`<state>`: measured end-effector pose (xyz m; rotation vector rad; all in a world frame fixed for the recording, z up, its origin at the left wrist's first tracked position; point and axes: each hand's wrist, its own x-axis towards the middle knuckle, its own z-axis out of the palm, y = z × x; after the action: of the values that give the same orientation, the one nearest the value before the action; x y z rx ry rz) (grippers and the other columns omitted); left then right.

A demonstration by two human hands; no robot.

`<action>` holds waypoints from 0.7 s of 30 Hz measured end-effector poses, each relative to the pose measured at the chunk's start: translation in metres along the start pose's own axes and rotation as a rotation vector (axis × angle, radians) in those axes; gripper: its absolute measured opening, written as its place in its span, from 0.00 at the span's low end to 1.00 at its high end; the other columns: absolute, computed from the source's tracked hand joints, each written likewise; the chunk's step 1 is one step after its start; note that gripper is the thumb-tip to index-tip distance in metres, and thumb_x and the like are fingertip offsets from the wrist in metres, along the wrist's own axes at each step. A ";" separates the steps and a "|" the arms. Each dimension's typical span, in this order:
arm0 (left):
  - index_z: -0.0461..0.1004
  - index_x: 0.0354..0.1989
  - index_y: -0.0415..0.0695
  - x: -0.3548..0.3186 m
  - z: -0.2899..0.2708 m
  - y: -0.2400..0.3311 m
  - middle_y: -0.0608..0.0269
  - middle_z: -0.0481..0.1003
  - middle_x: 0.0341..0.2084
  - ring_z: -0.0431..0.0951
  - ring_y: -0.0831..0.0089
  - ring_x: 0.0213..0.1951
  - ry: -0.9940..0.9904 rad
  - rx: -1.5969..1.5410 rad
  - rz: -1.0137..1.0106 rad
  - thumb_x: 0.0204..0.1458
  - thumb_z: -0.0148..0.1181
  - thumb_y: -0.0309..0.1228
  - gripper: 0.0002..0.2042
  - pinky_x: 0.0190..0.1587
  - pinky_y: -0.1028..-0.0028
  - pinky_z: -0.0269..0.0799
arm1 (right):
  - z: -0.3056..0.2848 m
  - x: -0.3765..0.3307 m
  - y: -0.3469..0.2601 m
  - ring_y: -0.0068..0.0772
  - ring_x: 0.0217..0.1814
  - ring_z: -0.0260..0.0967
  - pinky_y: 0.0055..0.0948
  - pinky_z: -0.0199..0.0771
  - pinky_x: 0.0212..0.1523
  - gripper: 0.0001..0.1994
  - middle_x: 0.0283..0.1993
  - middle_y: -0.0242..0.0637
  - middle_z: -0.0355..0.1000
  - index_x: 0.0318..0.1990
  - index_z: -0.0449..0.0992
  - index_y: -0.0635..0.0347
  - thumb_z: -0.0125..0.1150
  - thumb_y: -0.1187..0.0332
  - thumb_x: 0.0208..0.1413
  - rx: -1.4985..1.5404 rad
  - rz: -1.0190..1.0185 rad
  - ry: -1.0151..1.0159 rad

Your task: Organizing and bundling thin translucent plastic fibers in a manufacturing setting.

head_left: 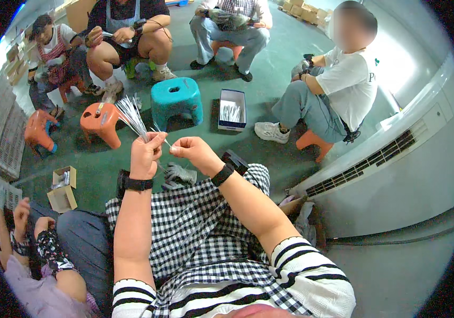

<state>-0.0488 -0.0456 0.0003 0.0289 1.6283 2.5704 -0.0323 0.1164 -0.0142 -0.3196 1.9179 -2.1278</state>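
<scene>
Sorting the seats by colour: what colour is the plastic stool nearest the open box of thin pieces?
Teal stool, clearest in the head view.

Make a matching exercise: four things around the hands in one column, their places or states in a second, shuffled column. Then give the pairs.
1. left hand
2. teal stool
3. grey glove
4. blue-and-white box

A. lying on the checked lap
B. open on the green floor, right of the teal stool
C. gripping a fanned bundle of thin silvery strips
D. standing between the orange stool and the box

Pairs: 1-C, 2-D, 3-A, 4-B
</scene>
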 end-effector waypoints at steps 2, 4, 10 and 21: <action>0.73 0.26 0.38 -0.001 0.000 0.001 0.73 0.65 0.15 0.55 0.88 0.12 0.010 0.017 -0.007 0.45 0.62 0.25 0.05 0.13 0.85 0.43 | 0.002 0.001 0.001 0.14 0.27 0.60 0.17 0.61 0.30 0.08 0.25 0.23 0.67 0.28 0.73 0.61 0.60 0.66 0.51 0.002 -0.013 0.028; 0.73 0.26 0.38 -0.002 0.001 0.002 0.73 0.66 0.15 0.55 0.88 0.12 0.006 0.007 -0.005 0.46 0.62 0.25 0.05 0.13 0.85 0.43 | 0.003 0.000 0.001 0.14 0.27 0.59 0.18 0.61 0.29 0.08 0.25 0.23 0.67 0.28 0.73 0.61 0.59 0.66 0.51 0.030 -0.021 0.026; 0.73 0.26 0.37 -0.001 0.005 0.000 0.72 0.67 0.16 0.55 0.88 0.12 0.000 -0.003 -0.024 0.46 0.61 0.25 0.05 0.13 0.85 0.43 | 0.000 -0.001 0.002 0.14 0.27 0.58 0.19 0.61 0.29 0.08 0.24 0.23 0.66 0.27 0.73 0.61 0.59 0.67 0.51 -0.023 -0.032 0.030; 0.72 0.26 0.39 0.002 -0.005 -0.001 0.73 0.64 0.15 0.55 0.89 0.13 0.011 -0.015 -0.019 0.47 0.61 0.26 0.05 0.13 0.86 0.42 | 0.001 0.009 0.012 0.12 0.29 0.58 0.16 0.61 0.31 0.07 0.27 0.22 0.66 0.29 0.72 0.61 0.60 0.68 0.51 0.023 -0.075 -0.038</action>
<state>-0.0509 -0.0490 -0.0031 -0.0012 1.6054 2.5728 -0.0399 0.1116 -0.0262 -0.4298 1.8878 -2.1725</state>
